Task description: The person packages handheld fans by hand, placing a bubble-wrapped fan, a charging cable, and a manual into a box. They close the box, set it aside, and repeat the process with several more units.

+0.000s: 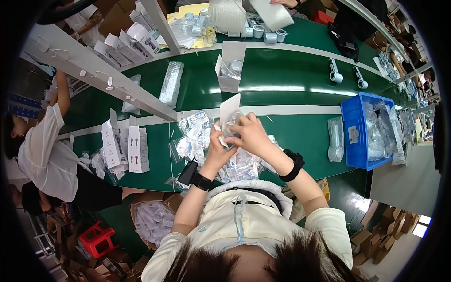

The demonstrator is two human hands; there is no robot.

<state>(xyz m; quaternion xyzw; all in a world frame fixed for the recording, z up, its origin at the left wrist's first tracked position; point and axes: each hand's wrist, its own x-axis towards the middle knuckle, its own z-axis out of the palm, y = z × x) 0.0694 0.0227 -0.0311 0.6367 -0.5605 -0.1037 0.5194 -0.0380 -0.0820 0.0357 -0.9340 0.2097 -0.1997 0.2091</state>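
Observation:
In front of me a small white carton [229, 109] stands with its flap up. My left hand [217, 149] is closed round the carton's lower left side. My right hand [251, 135] bends over the carton's opening, its fingers pinching a clear plastic bag [231, 121] at the mouth. What the bag contains is mostly hidden by my fingers. Under and around both hands lies a pile of small clear packets [195, 136] with white and blue contents, spread over the green table.
An open white carton [229, 80] with a bagged item stands on the green belt [282, 70] beyond. On the right sits a blue bin [355, 134] of bubble-wrapped items, beside a bubble-wrap pouch [335, 139]. White cartons [138, 150] stand left; a co-worker [47, 160] is farther left.

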